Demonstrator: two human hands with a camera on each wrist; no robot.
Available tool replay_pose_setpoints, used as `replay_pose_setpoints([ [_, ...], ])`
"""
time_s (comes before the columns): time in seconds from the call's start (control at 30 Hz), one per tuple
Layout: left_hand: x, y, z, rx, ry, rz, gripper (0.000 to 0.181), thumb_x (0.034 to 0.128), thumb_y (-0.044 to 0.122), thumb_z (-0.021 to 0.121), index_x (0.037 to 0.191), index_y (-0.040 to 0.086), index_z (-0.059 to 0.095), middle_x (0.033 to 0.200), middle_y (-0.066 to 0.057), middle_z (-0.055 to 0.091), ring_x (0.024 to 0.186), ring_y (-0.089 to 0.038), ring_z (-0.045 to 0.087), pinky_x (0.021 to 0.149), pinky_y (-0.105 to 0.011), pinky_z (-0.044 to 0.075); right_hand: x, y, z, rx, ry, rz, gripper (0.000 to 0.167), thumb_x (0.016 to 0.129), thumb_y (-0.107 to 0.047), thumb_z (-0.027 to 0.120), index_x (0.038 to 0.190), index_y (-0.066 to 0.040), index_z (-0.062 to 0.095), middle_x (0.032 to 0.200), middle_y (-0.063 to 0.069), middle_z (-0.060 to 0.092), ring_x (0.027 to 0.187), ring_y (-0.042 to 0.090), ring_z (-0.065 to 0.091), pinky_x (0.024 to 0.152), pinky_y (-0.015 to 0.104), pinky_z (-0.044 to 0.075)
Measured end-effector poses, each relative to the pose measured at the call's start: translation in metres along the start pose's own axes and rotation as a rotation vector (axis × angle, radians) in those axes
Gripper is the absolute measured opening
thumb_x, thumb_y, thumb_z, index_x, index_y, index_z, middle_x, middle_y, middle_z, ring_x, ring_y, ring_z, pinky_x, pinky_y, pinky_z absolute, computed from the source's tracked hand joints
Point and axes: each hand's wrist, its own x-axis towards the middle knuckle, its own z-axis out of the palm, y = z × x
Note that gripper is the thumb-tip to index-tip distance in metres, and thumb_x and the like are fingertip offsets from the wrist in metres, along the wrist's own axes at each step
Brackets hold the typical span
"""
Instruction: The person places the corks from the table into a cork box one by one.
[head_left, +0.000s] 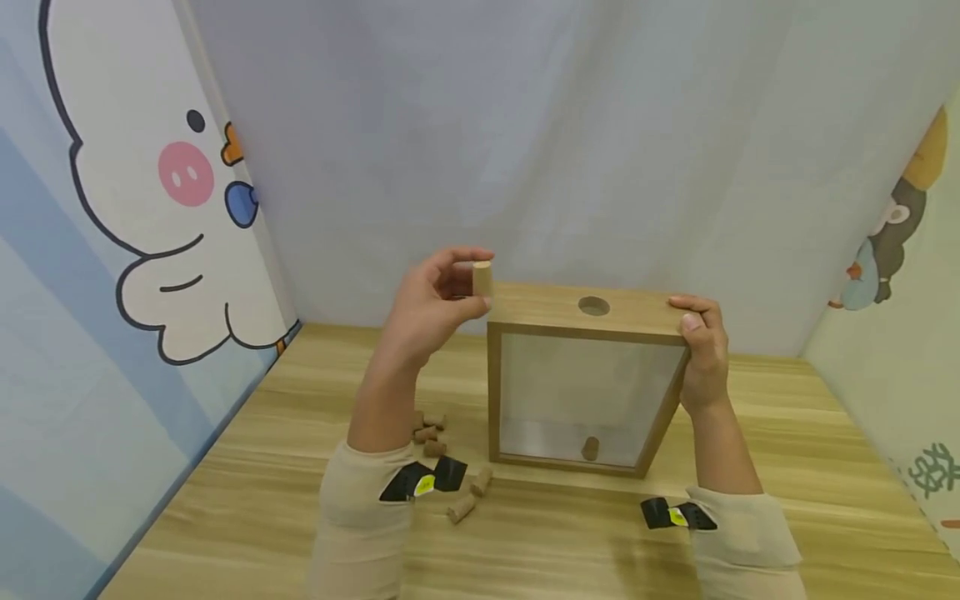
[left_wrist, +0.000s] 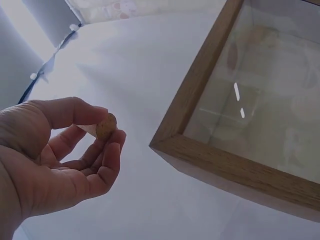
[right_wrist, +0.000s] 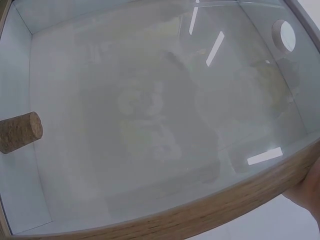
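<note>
A cork (head_left: 482, 280) is pinched upright between the thumb and fingers of my left hand (head_left: 435, 292), near the top left corner of a wooden box frame (head_left: 540, 306). The left wrist view shows the same cork (left_wrist: 106, 127) end-on, apart from the frame. The box has a clear front pane and a round hole (head_left: 594, 306) in its top. My right hand (head_left: 703, 350) grips the top right corner, thumb in front and fingers over the top. Inside the box, one cork (head_left: 591, 448) stands on the bottom; the right wrist view shows this cork (right_wrist: 21, 132) through the pane.
Several loose corks (head_left: 429, 442) lie on the wooden table (head_left: 570, 542) left of the box, and two more corks (head_left: 471, 496) lie near its front left corner. A pale curtain (head_left: 525, 150) hangs behind the table. Cartoon-printed walls (head_left: 150, 275) stand on both sides.
</note>
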Motion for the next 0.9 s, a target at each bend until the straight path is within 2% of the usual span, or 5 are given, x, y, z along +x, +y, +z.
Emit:
replay_pose_setpoints([
  [0.2, 0.016, 0.018, 0.013, 0.025, 0.011, -0.03, 0.039, 0.0769, -0.002, 0.073, 0.112, 0.008, 0.058, 0.098, -0.011, 0.058, 0.088, -0.022, 0.06, 0.075, -0.035, 0.049, 0.002, -0.001, -0.001, -0.006, -0.012, 0.0, 0.027, 0.088, -0.023, 0.042, 0.105, -0.013, 0.06, 0.11, 0.008, 0.045, 0.091, 0.021, 0.041, 0.075, 0.036, 0.031],
  [0.37, 0.028, 0.027, 0.029, 0.072, -0.001, -0.064, 0.042, 0.0765, 0.004, 0.076, 0.115, 0.009, 0.06, 0.096, -0.009, 0.059, 0.088, -0.021, 0.058, 0.074, -0.033, 0.048, 0.001, 0.0, 0.0, 0.0, -0.008, 0.003, 0.026, 0.088, -0.023, 0.043, 0.105, -0.013, 0.06, 0.112, 0.008, 0.045, 0.092, 0.022, 0.041, 0.076, 0.037, 0.03],
  [0.53, 0.04, 0.029, 0.05, 0.079, -0.056, -0.137, 0.041, 0.0759, 0.002, 0.076, 0.114, 0.007, 0.062, 0.097, -0.008, 0.061, 0.088, -0.02, 0.059, 0.072, -0.03, 0.048, 0.0, 0.002, -0.002, 0.002, 0.004, -0.001, 0.026, 0.087, -0.022, 0.042, 0.104, -0.013, 0.06, 0.112, 0.008, 0.045, 0.093, 0.021, 0.041, 0.077, 0.037, 0.029],
  [0.7, 0.052, 0.026, 0.065, 0.131, -0.088, -0.21, 0.036, 0.0738, 0.003, 0.078, 0.107, 0.01, 0.065, 0.095, -0.006, 0.062, 0.089, -0.02, 0.057, 0.074, -0.031, 0.045, -0.001, 0.002, -0.001, 0.007, 0.004, -0.001, 0.026, 0.087, -0.021, 0.042, 0.104, -0.013, 0.061, 0.111, 0.008, 0.046, 0.093, 0.021, 0.042, 0.077, 0.036, 0.03],
  [0.9, 0.064, 0.02, 0.08, 0.156, -0.122, -0.225, 0.036, 0.0703, 0.0, 0.079, 0.103, 0.007, 0.066, 0.092, -0.006, 0.063, 0.089, -0.019, 0.057, 0.075, -0.028, 0.047, 0.0, 0.002, -0.001, 0.008, -0.005, -0.001, 0.026, 0.087, -0.021, 0.043, 0.105, -0.014, 0.06, 0.111, 0.008, 0.046, 0.092, 0.021, 0.042, 0.076, 0.036, 0.031],
])
